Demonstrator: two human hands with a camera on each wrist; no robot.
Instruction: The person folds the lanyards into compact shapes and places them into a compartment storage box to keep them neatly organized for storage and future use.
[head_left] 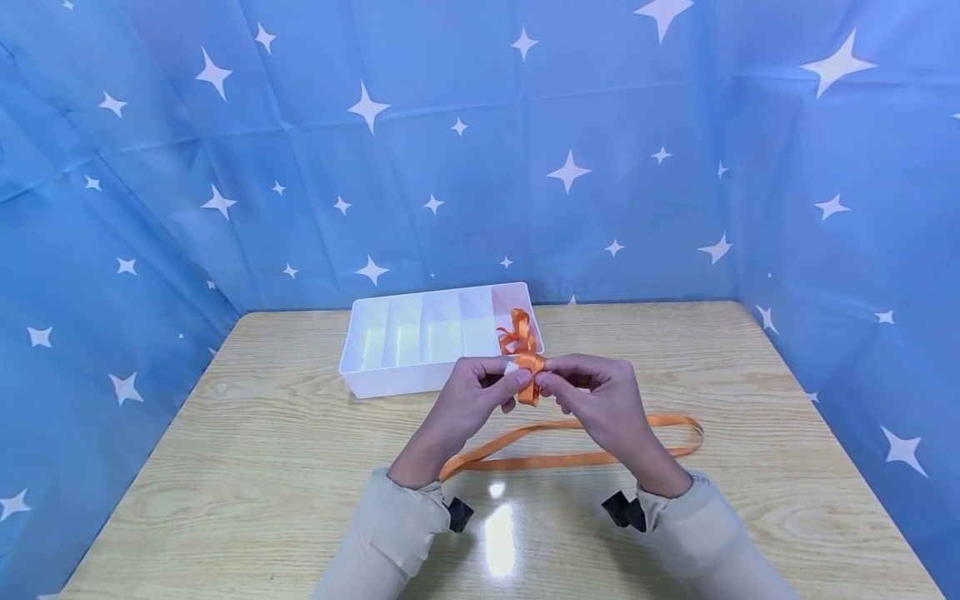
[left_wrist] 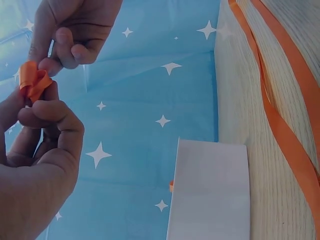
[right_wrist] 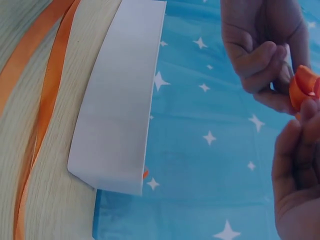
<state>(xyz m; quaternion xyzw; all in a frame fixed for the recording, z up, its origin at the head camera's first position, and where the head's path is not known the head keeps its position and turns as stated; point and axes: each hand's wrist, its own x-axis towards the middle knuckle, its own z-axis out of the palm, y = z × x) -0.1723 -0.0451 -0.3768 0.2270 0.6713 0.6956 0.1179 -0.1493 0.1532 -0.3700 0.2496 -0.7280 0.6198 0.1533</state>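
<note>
Both hands are raised over the table, holding a small looped orange ribbon point(head_left: 529, 379) between them. My left hand point(head_left: 471, 397) pinches its left side between thumb and index finger. On the other side, the thumb and fingertips of my right hand point(head_left: 600, 392) grip the ribbon. Up close in the left wrist view, the folded ribbon point(left_wrist: 35, 82) looks like a small bow or knot. The right wrist view shows its curled loop point(right_wrist: 302, 87) at the frame edge, partly hidden by fingers.
A white compartment box point(head_left: 390, 379) stands behind the hands near the table's back edge. Orange ribbon loops point(head_left: 519, 332) lie in its rightmost compartment. A long orange ribbon strip point(head_left: 555, 460) lies looped across the wooden table point(head_left: 262, 467), below the hands. Blue star-printed cloth point(head_left: 465, 192) surrounds the table.
</note>
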